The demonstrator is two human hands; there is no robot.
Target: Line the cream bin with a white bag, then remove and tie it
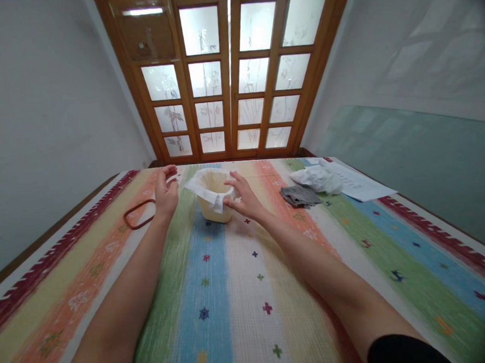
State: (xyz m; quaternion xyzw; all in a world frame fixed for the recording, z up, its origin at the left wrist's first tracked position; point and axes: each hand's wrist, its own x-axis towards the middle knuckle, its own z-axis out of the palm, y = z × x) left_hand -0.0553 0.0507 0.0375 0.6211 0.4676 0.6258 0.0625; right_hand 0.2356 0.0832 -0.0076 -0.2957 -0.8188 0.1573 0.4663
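A small cream-coloured bin (215, 211) stands upright on the striped tablecloth, its rim covered by a white plastic bag (193, 183) folded outward. My right hand (245, 196) is at the bin's right side, with the thumb at the front of the bag's folded edge and the fingers over the rim, gripping bag and rim there. To the left of the bin, my left hand (167, 194) is raised with its fingers apart and slightly curved, touching nothing. Close beside it, a brown rounded ring (130, 225) lies on the cloth, partly hidden by the left hand and wrist.
Right of the bin lie a folded grey cloth (300, 196), a crumpled white plastic bag (318, 178) and white paper sheets (361, 184). A glass panel (421, 154) leans along the right wall. Wooden doors (231, 94) with frosted panes stand beyond the table.
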